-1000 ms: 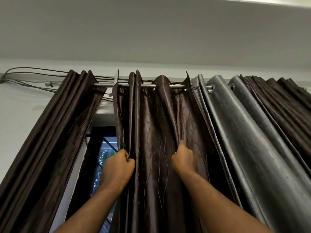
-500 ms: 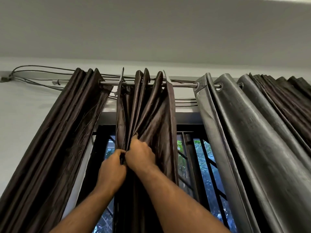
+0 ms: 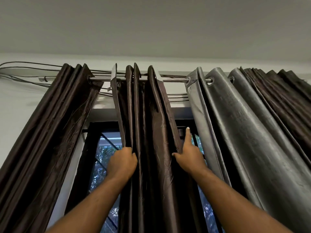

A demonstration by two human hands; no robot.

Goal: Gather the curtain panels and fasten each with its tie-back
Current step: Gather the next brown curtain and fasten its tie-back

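A dark brown curtain panel (image 3: 148,132) hangs bunched into tight folds at the middle of the metal rod (image 3: 173,80). My left hand (image 3: 122,163) grips the panel's left edge, fingers curled round the folds. My right hand (image 3: 189,154) lies against the panel's right edge, its index finger stretched straight up and its thumb touching the cloth. Another brown panel (image 3: 50,132) hangs gathered at the left. A grey, leathery panel (image 3: 244,132) hangs to the right, with more brown folds (image 3: 286,91) behind it. No tie-back shows.
Behind the curtains is a dark-framed window (image 3: 94,148) with a metal grille and foliage outside. Black cables (image 3: 25,69) run along the wall by the rod. The ceiling is close above.
The middle panel went from spread wide to bunched leftward, opening the window on its right. My right hand swept left to meet my left, then moved back to the panel's right edge.
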